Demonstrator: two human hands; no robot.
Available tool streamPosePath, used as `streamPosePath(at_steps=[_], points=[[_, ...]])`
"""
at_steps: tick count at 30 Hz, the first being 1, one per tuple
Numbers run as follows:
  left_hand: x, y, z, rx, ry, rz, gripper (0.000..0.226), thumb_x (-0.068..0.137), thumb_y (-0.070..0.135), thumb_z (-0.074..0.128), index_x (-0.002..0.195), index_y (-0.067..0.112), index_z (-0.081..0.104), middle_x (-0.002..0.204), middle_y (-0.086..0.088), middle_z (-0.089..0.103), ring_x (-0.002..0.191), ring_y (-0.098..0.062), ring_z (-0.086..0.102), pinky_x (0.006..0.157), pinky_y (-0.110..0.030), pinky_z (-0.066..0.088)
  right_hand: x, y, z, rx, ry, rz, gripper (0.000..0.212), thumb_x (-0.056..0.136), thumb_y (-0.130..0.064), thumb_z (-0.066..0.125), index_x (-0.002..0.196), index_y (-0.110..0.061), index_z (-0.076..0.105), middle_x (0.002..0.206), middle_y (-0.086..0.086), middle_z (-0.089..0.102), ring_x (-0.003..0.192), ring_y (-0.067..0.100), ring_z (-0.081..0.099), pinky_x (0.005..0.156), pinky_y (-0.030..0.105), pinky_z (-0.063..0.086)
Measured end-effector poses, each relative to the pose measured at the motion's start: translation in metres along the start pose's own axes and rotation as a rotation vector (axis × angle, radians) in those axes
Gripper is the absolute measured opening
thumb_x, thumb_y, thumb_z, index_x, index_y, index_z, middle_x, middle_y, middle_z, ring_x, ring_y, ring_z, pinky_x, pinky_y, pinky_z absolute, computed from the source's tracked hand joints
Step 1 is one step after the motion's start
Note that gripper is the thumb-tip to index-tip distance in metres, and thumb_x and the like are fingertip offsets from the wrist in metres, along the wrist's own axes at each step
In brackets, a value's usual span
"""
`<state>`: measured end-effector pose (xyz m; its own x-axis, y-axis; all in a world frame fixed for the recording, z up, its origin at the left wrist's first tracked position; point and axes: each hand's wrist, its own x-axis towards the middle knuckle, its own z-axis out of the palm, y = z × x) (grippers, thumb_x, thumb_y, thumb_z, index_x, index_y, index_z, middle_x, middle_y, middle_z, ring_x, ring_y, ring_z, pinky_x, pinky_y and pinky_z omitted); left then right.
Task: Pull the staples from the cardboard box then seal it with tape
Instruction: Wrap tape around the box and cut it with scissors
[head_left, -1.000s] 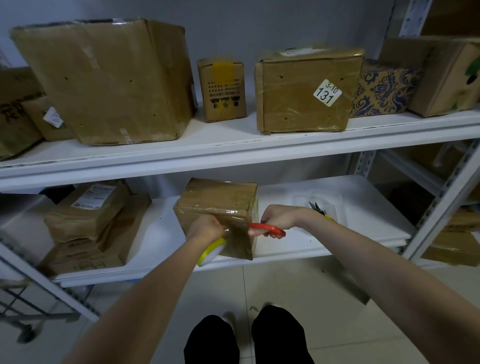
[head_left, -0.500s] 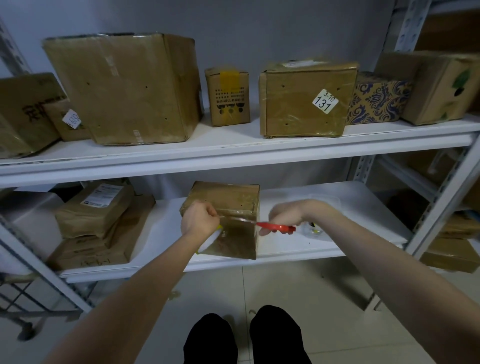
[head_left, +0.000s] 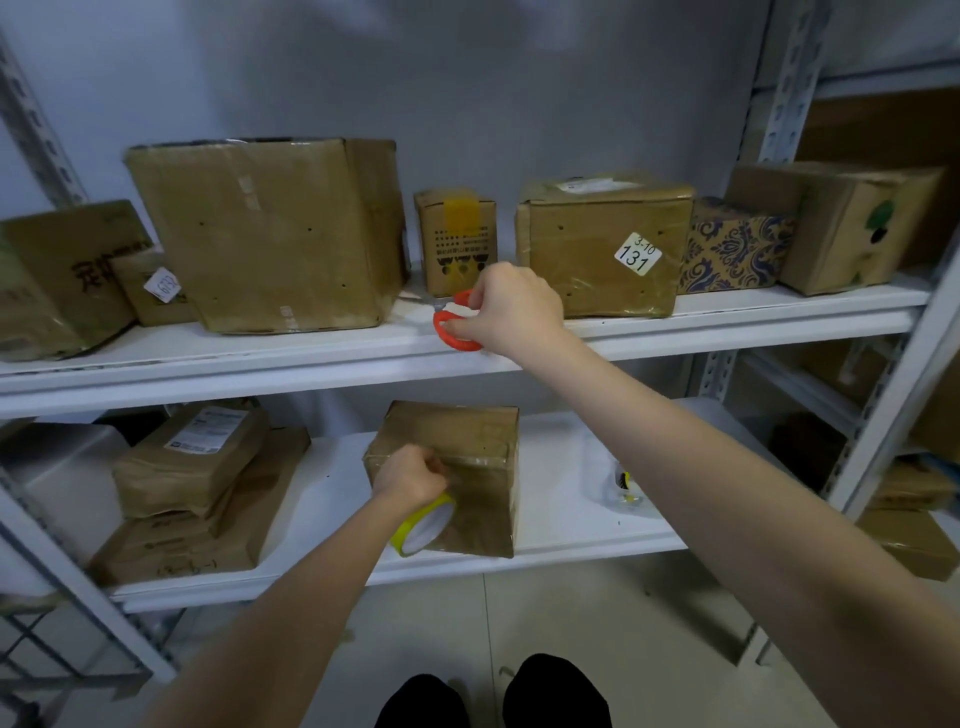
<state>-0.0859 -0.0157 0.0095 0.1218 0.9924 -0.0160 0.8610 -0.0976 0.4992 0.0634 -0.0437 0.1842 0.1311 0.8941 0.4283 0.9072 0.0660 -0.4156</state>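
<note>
A taped brown cardboard box (head_left: 467, 441) stands on the lower white shelf (head_left: 561, 540). My left hand (head_left: 410, 475) presses against its front face and holds a tape roll with a yellow rim (head_left: 423, 525). My right hand (head_left: 511, 309) is up at the upper shelf (head_left: 311, 353), fingers closed on the red handles of a pair of scissors (head_left: 452, 325) whose blades point left along the shelf surface.
The upper shelf carries several cardboard boxes, among them a large one (head_left: 270, 234), a small one (head_left: 456, 239), one labelled 131 (head_left: 602, 249) and a patterned one (head_left: 735, 247). Stacked parcels (head_left: 192, 483) lie left on the lower shelf. A small clear container (head_left: 626, 488) sits right of the box.
My right hand has lifted the red scissors from beside the box on the lower shelf up to the upper shelf. My left hand stays on the box with the tape roll.
</note>
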Motion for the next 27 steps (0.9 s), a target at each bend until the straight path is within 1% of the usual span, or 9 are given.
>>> streamPosePath(at_steps=[4,6,9,11,12,14,18,23,27], points=[[0.003,-0.005,-0.003,-0.015,-0.029,0.010,0.009,0.077,0.017,0.061,0.074,0.023,0.067,0.091,-0.003,0.071,0.092,-0.022,0.064,0.069,-0.023,0.044,0.024,-0.010,0.017,-0.050,-0.048,0.028,0.030,0.084,-0.042,0.068,0.098,-0.016,0.064,0.086,0.000,0.064,0.081,0.020,0.061,0.062,0.029,0.049],[0.002,-0.006,-0.004,-0.026,-0.027,0.018,0.011,0.077,0.016,0.061,0.078,0.023,0.070,0.094,-0.001,0.071,0.094,-0.021,0.063,0.070,-0.022,0.043,0.025,-0.007,0.024,-0.087,0.036,-0.005,0.021,0.090,-0.031,0.062,0.105,-0.016,0.064,0.095,0.001,0.064,0.088,0.020,0.061,0.066,0.031,0.050],[0.002,-0.006,-0.004,-0.039,-0.023,0.022,0.008,0.078,0.018,0.062,0.074,0.022,0.068,0.094,-0.003,0.071,0.092,-0.022,0.063,0.069,-0.023,0.042,-0.001,0.005,0.042,-0.014,0.314,-0.426,0.016,0.090,-0.022,0.054,0.098,-0.017,0.067,0.095,-0.002,0.068,0.089,0.016,0.062,0.065,0.028,0.050],[0.004,-0.008,-0.002,-0.041,-0.003,0.019,0.014,0.077,0.021,0.062,0.063,0.020,0.058,0.086,-0.008,0.071,0.087,-0.026,0.064,0.063,-0.025,0.040,-0.024,0.015,0.062,-0.016,0.226,-0.673,0.015,0.086,-0.022,0.053,0.091,-0.017,0.067,0.086,-0.001,0.070,0.079,0.020,0.065,0.059,0.032,0.051],[0.005,-0.008,-0.001,-0.038,0.006,0.023,0.016,0.076,0.022,0.062,0.062,0.019,0.056,0.082,-0.009,0.070,0.085,-0.028,0.065,0.061,-0.026,0.039,-0.033,0.022,0.073,-0.074,0.114,-0.700,0.016,0.085,-0.023,0.052,0.090,-0.017,0.066,0.084,0.000,0.070,0.078,0.023,0.066,0.058,0.035,0.051],[0.004,-0.007,-0.001,-0.039,0.023,0.031,0.012,0.077,0.022,0.062,0.066,0.020,0.058,0.085,-0.008,0.070,0.088,-0.028,0.064,0.062,-0.026,0.039,-0.044,0.037,0.098,-0.243,-0.129,-0.595,0.019,0.087,-0.026,0.050,0.095,-0.016,0.063,0.093,0.003,0.069,0.087,0.028,0.065,0.064,0.036,0.051],[-0.007,-0.007,-0.006,-0.061,0.179,-0.027,0.010,0.077,0.016,0.060,0.076,0.022,0.069,0.094,0.004,0.070,0.094,-0.020,0.062,0.068,-0.022,0.039,-0.055,0.069,0.134,-0.434,-0.401,-0.361,0.038,0.087,-0.037,0.057,0.119,-0.017,0.056,0.117,0.007,0.057,0.110,0.030,0.056,0.079,0.036,0.048],[-0.008,-0.021,-0.012,-0.174,0.202,-0.081,0.016,0.080,0.016,0.064,0.066,0.023,0.062,0.094,0.000,0.070,0.096,-0.021,0.061,0.073,-0.022,0.041,-0.060,0.081,0.153,-0.402,-0.307,-0.358,0.028,0.090,-0.029,0.060,0.115,-0.017,0.059,0.117,0.002,0.054,0.115,0.024,0.050,0.077,0.033,0.046],[-0.009,-0.031,-0.012,-0.241,0.171,-0.085,0.029,0.077,0.015,0.069,0.055,0.025,0.055,0.080,0.000,0.068,0.089,-0.020,0.063,0.075,-0.023,0.044,-0.054,0.091,0.155,-0.328,-0.308,-0.302,0.021,0.089,-0.024,0.063,0.108,-0.016,0.065,0.112,0.000,0.059,0.110,0.024,0.054,0.077,0.034,0.049]])
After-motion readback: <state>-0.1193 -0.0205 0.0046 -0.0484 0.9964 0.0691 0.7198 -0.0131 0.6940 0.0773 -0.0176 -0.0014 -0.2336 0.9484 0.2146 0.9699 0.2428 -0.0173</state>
